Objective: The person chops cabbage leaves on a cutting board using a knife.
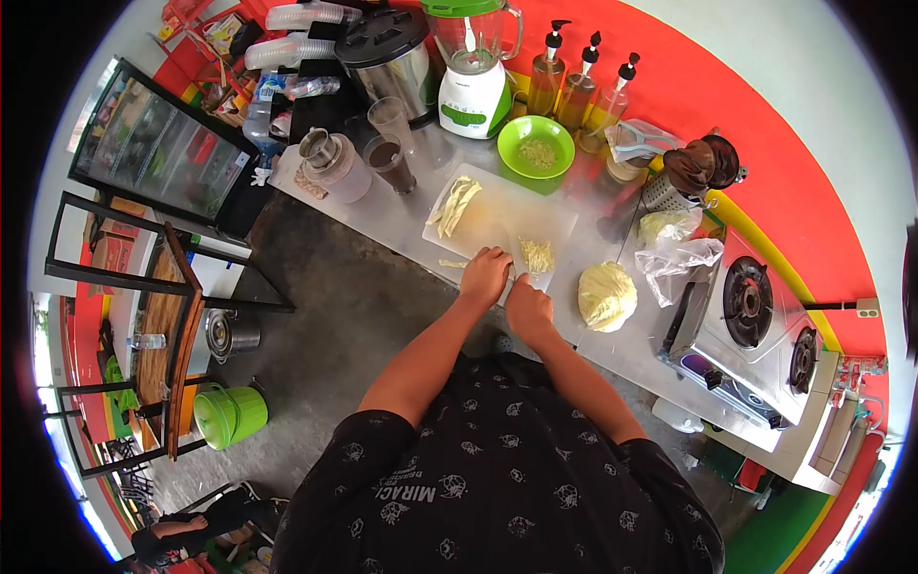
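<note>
On the white cutting board [497,206], my left hand [486,275] is closed at the near edge, its fingers curled down; what lies under them is hidden. Just to its right, my right hand [529,308] is wrapped round a knife, whose thin blade shows only in part between the hands. Finely shredded cabbage [537,255] is heaped on the board right of the blade. Wider cabbage strips [457,206] lie at the board's left side. A cut cabbage head [607,297] sits on the steel table right of the board.
Behind the board stand a green bowl [535,148] with shreds in it, a blender [473,77], pump bottles [576,91] and a cup of dark liquid [390,163]. A gas stove [746,316] and plastic bags [674,263] are at right. A person [186,526] is at lower left.
</note>
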`<state>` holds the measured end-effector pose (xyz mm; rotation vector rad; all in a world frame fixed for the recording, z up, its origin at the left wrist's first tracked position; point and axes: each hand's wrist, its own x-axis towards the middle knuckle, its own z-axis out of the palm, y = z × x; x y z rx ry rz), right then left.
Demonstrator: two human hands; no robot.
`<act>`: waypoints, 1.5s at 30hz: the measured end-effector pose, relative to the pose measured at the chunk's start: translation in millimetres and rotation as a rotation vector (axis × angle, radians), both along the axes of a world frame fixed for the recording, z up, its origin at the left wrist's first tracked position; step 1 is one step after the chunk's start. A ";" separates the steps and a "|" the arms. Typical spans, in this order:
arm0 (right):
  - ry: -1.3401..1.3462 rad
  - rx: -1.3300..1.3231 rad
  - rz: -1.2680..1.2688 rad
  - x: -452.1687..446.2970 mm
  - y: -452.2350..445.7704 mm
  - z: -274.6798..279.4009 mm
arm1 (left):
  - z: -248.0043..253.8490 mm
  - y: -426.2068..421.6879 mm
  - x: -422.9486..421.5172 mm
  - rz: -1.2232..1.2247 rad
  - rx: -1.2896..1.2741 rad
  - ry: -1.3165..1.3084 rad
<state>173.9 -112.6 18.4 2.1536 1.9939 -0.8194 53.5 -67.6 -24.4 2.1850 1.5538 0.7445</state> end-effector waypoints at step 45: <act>0.046 0.019 -0.020 -3.7 3.1 -1.5 | 0.4 -5.9 -1.6 0.018 -0.029 0.070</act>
